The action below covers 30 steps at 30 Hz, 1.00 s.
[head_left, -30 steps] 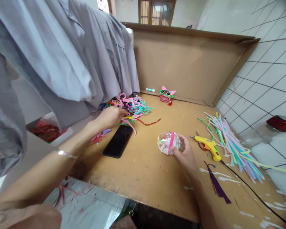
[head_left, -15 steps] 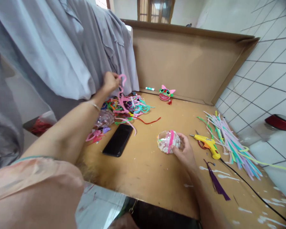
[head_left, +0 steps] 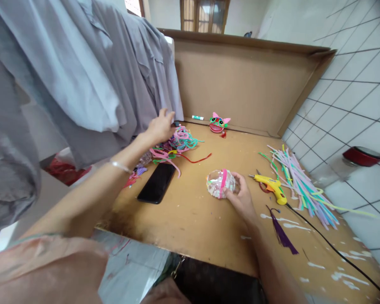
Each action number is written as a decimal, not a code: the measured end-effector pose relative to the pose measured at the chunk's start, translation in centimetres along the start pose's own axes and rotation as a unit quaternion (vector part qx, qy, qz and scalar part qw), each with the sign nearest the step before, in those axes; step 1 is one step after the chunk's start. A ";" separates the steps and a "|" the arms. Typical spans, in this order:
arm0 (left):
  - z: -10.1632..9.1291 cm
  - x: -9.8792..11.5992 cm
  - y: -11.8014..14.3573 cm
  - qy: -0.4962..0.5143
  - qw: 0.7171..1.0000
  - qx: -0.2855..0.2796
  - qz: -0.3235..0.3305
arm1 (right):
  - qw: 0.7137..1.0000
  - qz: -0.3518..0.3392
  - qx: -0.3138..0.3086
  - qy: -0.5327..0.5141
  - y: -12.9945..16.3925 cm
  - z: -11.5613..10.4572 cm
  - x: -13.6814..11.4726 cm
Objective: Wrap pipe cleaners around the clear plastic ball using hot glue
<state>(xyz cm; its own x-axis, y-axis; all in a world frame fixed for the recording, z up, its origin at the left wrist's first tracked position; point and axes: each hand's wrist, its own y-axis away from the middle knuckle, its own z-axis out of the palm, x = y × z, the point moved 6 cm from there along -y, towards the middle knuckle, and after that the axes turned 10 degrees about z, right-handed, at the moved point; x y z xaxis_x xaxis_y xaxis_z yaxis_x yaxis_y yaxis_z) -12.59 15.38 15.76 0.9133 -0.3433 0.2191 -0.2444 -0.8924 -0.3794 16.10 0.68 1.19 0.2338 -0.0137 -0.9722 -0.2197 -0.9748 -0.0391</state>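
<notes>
1. The clear round shell sits on the desk, between the phone and the yellow glue gun, with my right hand at its right side.
2. My right fingers are closed on it: thumb on the near side beside the bright pink band, the others curled round the right.
3. I judge it very light and thin-walled, probably plastic, so a hard squeeze could dent it. Its bare patch looks slick.
4. The pink band and pale wrapped rows look rougher; a gentle hold across them should slip least.
5. My left hand is over the tangled heap of fuzzy stems, fingers apart. I see nothing held; I cannot tell whether they touch the heap.
6. Those stems should be soft, bendable and quick to snag. A loose end, like the pink strand near the phone, gives the cleanest pinch.
</notes>
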 end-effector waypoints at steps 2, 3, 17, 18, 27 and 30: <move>2.4 3.9 2.7 0.068 0.989 -0.001 0.133 | 1.000 -0.005 -0.005 0.000 0.0 0.0 -0.1; 3.7 5.8 4.2 0.123 0.974 -0.012 0.188 | 1.000 -0.008 -0.008 -0.001 0.0 0.1 -0.1; 13.6 13.4 10.2 0.496 0.838 -0.091 0.209 | 0.999 0.000 0.000 -0.032 -0.3 -0.3 0.1; 13.8 13.5 10.3 0.500 0.839 -0.084 0.197 | 0.999 0.001 -0.009 -0.043 -0.3 -0.3 0.1; 14.3 13.5 10.8 0.490 0.855 -0.079 0.149 | 0.995 0.036 -0.051 -0.078 -0.4 -0.5 0.3; 14.3 13.4 10.8 0.495 0.852 -0.082 0.149 | 0.994 0.039 -0.054 -0.085 -0.5 -0.4 0.6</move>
<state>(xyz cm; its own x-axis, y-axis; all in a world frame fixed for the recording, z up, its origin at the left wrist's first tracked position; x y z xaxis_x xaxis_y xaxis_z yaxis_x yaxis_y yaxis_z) 1.70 5.34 1.79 0.0998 -0.5688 0.8164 -0.5337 -0.7231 -0.4385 16.73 1.05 0.75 0.0545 -0.0607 -0.9967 -0.1249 -0.9907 0.0535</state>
